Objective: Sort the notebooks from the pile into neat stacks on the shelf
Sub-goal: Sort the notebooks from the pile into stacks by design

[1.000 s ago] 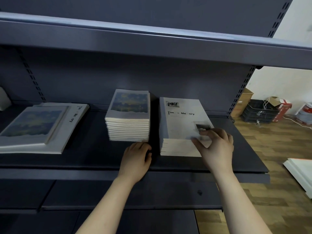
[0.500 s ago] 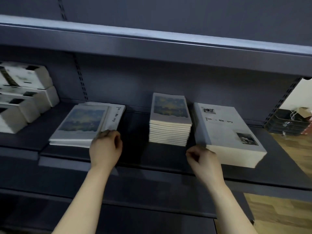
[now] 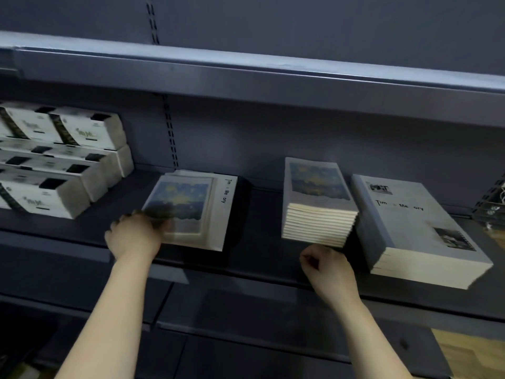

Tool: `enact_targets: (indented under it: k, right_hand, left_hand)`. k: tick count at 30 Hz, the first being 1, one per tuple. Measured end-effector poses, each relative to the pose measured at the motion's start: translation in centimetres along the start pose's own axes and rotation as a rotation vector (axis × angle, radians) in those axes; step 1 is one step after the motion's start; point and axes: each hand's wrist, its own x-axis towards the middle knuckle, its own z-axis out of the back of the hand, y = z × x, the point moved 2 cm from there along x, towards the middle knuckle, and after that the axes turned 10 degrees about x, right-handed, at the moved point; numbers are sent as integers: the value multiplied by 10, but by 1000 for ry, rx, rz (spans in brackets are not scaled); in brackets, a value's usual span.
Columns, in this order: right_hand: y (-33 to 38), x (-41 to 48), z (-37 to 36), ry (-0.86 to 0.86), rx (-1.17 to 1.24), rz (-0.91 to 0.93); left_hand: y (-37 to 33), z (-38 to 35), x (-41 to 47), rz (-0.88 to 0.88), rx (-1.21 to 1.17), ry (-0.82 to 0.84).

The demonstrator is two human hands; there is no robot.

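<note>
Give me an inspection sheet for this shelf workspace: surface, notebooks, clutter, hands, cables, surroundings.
Surface: dark grey metal shelf, notebooks lying flat on it.
Job's things: starry-cover notebook on a larger Time Memory notebook; neat starry stack; neat Time Memory stack.
Clutter: white boxes stacked at left.
Hands: left hand grips the starry-cover notebook's near corner; right hand curled, empty, before the starry stack.
Cables: nothing seen clearly.
Surroundings: upper shelf; wood floor at lower right.
</note>
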Motion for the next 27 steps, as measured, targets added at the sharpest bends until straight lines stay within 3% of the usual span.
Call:
enact_targets:
  k: [6,12,17,23,27]
  right_hand:
    - [1,-3,5,-7,41,-37]
    - [2,-5,17,12,216,-27]
    - [22,2,35,25,569,-54]
    - [48,10,61,-9,977,-117]
    - [41,12,79,-45,1099,-133]
  left_hand:
    - [-4,14,8,1,-172,-5]
    - [-26,29,-18,-27,-1094,18]
    - [-68,39,-50,-123,-1524,114]
    - [-133,43,-108,-242,-1712,322]
    - [-163,40,-132,-344,-1738,408]
